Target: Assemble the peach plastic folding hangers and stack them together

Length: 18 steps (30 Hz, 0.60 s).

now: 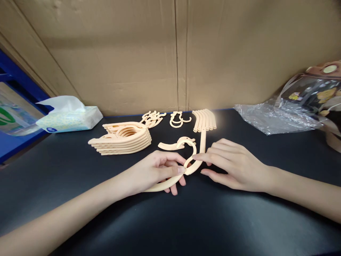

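My left hand [160, 170] grips a cream plastic clothes hanger [168, 184] at its centre joint, thumb on top and fingers beneath. One hanger arm runs under that hand to the lower left, the other rises to the upper right. From the joint curves the hook [195, 147]. The index finger of my right hand [236, 165] touches the hook's lower part, while its thumb stays apart below. Just behind the hook lies a loose curved hanger piece [167, 146], partly covered by it.
To the left sits a stack of folded hangers [125, 142]. Farther back are a pile of small hooks [153, 119], a few more hooks [175, 122] and a row of hanger arms [204, 120]. A tissue pack [71, 119] stands left; crumpled clear plastic [274, 117] and a transparent bag [317, 92] lie right.
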Motion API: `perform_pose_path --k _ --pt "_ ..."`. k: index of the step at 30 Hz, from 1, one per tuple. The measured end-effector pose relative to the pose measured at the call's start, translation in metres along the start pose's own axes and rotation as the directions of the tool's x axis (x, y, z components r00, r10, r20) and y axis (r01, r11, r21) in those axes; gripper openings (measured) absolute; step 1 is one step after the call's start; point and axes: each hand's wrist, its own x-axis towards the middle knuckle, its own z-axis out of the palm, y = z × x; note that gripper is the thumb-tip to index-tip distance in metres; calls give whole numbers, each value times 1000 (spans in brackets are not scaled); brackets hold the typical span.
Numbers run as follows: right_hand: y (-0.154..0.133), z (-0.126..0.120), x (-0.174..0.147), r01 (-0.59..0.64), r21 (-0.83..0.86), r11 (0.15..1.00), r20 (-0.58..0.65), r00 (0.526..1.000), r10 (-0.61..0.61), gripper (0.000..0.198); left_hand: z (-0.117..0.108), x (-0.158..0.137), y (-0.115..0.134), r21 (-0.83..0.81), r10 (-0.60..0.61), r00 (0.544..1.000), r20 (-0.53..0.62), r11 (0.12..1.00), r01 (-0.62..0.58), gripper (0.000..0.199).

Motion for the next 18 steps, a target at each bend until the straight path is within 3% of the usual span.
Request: perform_pose_path --k 11,18 --pt "-1 0 1 37 -25 999 48 998 -36 34 -1 0 -3 -16 -13 1000 -1 1000 13 40" --pt "0 1 1 45 -65 997 103 994 -38 46 0 -2 0 3 -4 1000 2 1000 4 33"
